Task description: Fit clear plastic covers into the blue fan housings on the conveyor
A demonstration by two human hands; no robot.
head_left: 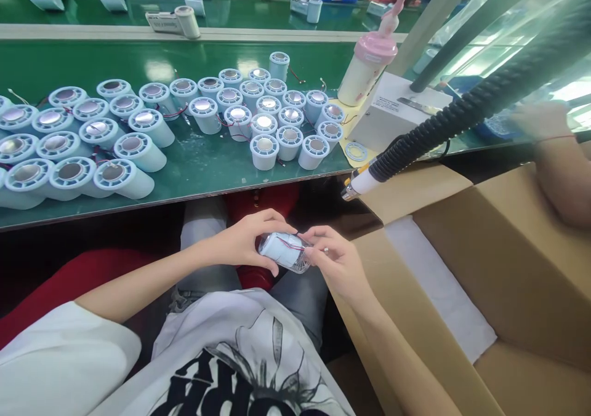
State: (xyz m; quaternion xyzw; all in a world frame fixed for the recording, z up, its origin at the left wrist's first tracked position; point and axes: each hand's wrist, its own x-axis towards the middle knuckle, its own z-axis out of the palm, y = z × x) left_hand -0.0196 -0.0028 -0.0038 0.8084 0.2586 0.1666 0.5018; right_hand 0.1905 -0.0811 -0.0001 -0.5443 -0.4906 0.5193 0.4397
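Note:
Above my lap, my left hand point(261, 244) is wrapped round a pale blue cylindrical unit point(282, 248) that lies tilted. A clear, ribbed part shows at its right end, and dark and red wires run along its side. My right hand point(335, 257) closes at that right end, thumb and fingers pinching the wires point(302, 248). A small white connector point(326, 250) sticks out by the right fingers. Part of the unit is hidden behind my fingers. Similar pale blue cylinders point(265, 151) with metal discs on top stand in groups on the green bench point(203, 173).
An open cardboard box point(415, 305) with a white liner stands at my right. A corded power screwdriver point(364, 181) with a black coiled sleeve hangs over it. A pink-lidded bottle point(367, 65) and a grey box point(392, 111) stand on the bench. Co-workers' arms point(561, 157) show beyond.

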